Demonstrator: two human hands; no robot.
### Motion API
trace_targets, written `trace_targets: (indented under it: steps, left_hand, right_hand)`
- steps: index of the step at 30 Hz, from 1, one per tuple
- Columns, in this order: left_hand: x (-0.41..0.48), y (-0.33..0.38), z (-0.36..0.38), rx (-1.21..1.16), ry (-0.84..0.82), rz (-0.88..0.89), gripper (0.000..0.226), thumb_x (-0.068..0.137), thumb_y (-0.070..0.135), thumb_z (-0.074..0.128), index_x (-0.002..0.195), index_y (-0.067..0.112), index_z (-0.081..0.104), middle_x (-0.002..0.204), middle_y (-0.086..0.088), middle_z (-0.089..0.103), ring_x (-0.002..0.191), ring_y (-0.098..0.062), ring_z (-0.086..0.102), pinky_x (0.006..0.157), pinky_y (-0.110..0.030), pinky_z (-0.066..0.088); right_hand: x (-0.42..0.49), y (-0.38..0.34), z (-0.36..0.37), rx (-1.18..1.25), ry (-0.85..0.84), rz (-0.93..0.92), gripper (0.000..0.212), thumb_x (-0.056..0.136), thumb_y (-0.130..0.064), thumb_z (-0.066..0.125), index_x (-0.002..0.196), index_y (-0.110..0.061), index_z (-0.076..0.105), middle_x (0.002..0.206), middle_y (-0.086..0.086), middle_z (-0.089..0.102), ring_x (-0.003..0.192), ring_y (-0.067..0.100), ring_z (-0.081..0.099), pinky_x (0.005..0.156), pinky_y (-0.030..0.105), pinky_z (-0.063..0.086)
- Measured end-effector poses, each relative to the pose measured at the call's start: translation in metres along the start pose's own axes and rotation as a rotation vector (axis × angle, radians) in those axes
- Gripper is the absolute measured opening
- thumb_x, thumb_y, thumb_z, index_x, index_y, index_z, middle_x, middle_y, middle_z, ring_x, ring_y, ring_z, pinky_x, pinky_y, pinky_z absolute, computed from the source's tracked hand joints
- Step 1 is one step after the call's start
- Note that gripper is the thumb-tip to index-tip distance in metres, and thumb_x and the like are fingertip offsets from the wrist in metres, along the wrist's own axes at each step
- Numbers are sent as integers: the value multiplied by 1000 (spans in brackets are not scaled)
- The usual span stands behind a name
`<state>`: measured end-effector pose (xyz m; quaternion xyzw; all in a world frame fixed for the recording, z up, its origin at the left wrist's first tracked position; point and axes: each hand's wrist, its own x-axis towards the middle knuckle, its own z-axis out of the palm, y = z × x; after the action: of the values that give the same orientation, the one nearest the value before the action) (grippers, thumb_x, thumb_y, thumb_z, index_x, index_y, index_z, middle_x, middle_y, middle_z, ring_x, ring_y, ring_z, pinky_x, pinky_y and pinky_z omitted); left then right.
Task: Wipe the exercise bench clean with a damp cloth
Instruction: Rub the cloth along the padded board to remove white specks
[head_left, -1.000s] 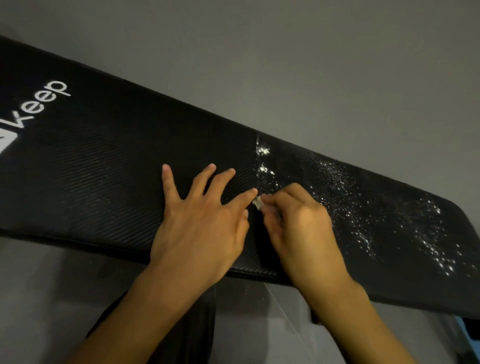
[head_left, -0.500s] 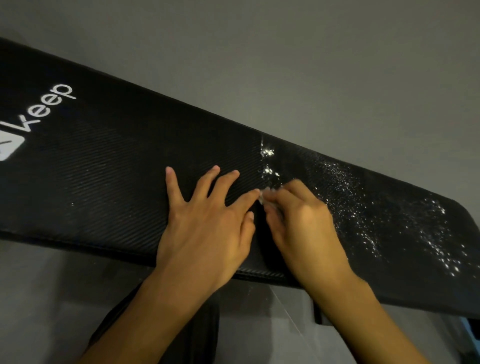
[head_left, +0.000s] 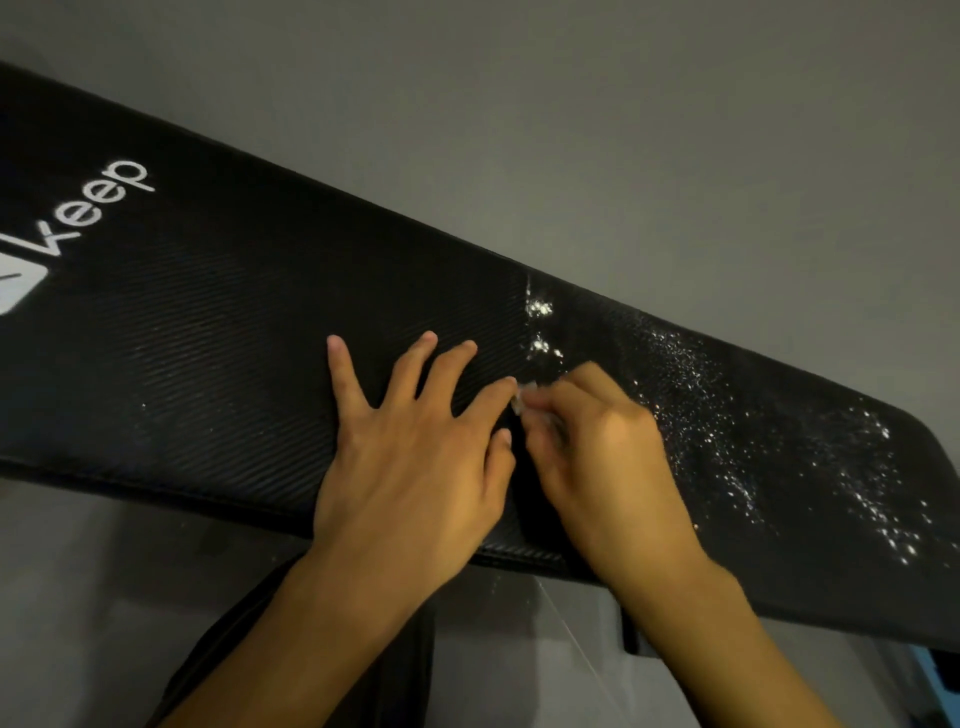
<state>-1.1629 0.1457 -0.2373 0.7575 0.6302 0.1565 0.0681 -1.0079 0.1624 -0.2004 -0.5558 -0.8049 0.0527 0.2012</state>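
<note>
Where the bench slants from upper left to lower right across the frame, we see its black ribbed pad with the white "Keep" logo at the left; white specks are scattered over its right part; our left hand lies open and flat at centre, fingers spread on the pad; our right hand, just beside it, is curled, fingertips pinching a small pale scrap; whether this is the cloth we cannot tell.
</note>
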Motion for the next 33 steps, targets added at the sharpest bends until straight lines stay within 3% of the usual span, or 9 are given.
trace_targets:
  steps: [9, 16, 21, 29, 33]
  left_hand:
    - [1, -2, -1, -9, -13, 1, 53, 98, 51, 31, 145, 35, 51, 158, -5, 44, 152, -29, 31, 116, -78, 6]
    - [1, -1, -1, -14, 1, -3, 55, 98, 50, 34, 145, 31, 52, 157, -4, 45, 151, -28, 33, 116, -77, 6]
    - [1, -2, -1, -2, 0, 5, 55, 98, 51, 34, 145, 29, 53, 156, -6, 47, 150, -30, 35, 115, -79, 11]
    - [0, -1, -2, -15, 0, 3, 50, 98, 50, 34, 139, 32, 55, 155, -5, 47, 150, -29, 34, 115, -78, 10]
    - [1, -2, -2, -24, -6, -1, 52, 98, 51, 33, 141, 32, 53, 156, -5, 47, 150, -29, 34, 115, -79, 11]
  right_hand:
    - [46, 9, 13, -50, 69, 118, 17, 96, -16, 62, 108, -11, 73, 104, 4, 61, 84, 23, 65, 76, 41, 56]
    - [14, 1, 1, 4, -14, 55, 13, 92, -13, 67, 103, -14, 72, 98, -1, 61, 79, 16, 64, 71, 38, 56]
    - [55, 6, 13, -82, 51, 150, 18, 96, -17, 60, 108, -10, 71, 107, 6, 62, 89, 24, 64, 81, 39, 54]
    - [24, 1, 4, -10, 4, 60, 13, 94, -16, 64, 103, -13, 73, 98, 0, 61, 79, 18, 64, 71, 37, 56]
    - [70, 13, 15, -111, 47, 144, 19, 98, -19, 59, 109, -8, 72, 108, 8, 62, 90, 26, 66, 81, 42, 56]
